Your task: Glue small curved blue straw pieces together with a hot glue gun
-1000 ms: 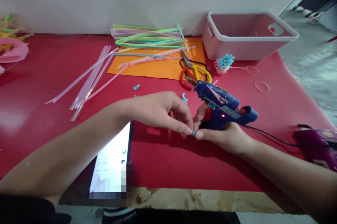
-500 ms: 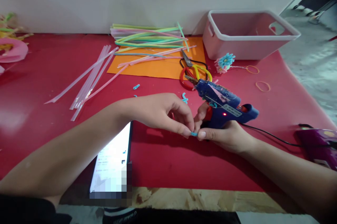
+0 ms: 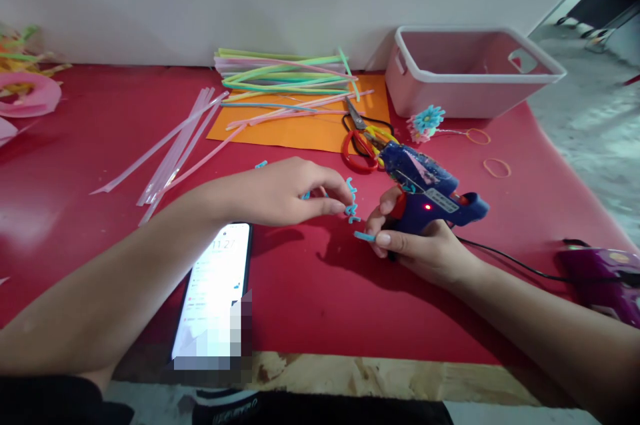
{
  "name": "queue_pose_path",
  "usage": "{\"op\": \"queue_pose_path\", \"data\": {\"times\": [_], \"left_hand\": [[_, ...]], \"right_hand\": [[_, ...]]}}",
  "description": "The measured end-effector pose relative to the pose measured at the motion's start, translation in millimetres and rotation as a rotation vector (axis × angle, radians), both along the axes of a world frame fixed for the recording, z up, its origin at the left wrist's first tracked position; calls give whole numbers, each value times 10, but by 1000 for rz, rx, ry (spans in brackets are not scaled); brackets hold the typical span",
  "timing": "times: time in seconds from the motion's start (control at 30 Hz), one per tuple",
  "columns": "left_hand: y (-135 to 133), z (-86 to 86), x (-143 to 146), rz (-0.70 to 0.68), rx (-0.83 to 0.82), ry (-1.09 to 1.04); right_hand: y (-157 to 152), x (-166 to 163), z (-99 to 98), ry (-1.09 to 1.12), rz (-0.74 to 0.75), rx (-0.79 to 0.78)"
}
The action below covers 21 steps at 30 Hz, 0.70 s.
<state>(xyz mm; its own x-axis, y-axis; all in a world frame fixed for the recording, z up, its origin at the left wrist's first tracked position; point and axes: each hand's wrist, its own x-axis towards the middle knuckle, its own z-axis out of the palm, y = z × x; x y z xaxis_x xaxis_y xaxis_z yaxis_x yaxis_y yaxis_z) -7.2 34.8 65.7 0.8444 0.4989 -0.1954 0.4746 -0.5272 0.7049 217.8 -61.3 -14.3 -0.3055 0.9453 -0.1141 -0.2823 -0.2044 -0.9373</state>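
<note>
Clearly enough, the phone [image 3: 213, 298] shows "11 27" near the top of its lit screen; the lines beneath are too small to read, and its lower part is pixelated. The right hand [image 3: 437, 255] grips the blue glue gun [image 3: 423, 178], while its thumb pinches a short blue strip [image 3: 365, 236] against the fingers, the free end pointing left. On the gun's side, a pale label [image 3: 443, 200] carries print too fine to make out, above a glowing red light. Beside the strip, the left hand [image 3: 285, 192] has thumb and forefinger nearly together at some blue curls [image 3: 351, 210] on the red table [image 3: 300, 305]; whether they hold one, I cannot tell. Scissors [image 3: 357, 118] lie behind the gun's nozzle, partly on an orange sheet [image 3: 280, 135]. Markings on the purple box [image 3: 595, 272] at right are illegible.
</note>
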Motion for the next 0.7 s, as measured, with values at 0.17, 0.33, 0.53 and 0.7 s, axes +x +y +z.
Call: {"op": "queue_pose_path", "data": {"times": [0.17,0.33,0.53,0.7], "left_hand": [[59,-12,-293,199,134,97],[-77,-169,-617,304,405,301],[-610,-352,-850,424,678,530],[-967,-504,-894,369,700,519]], "right_hand": [[24,6,-24,42,-18,-9],[31,8,-38,67,-40,-4],[36,8,-34,66,-17,0],[23,25,-45,70,-16,2]]}}
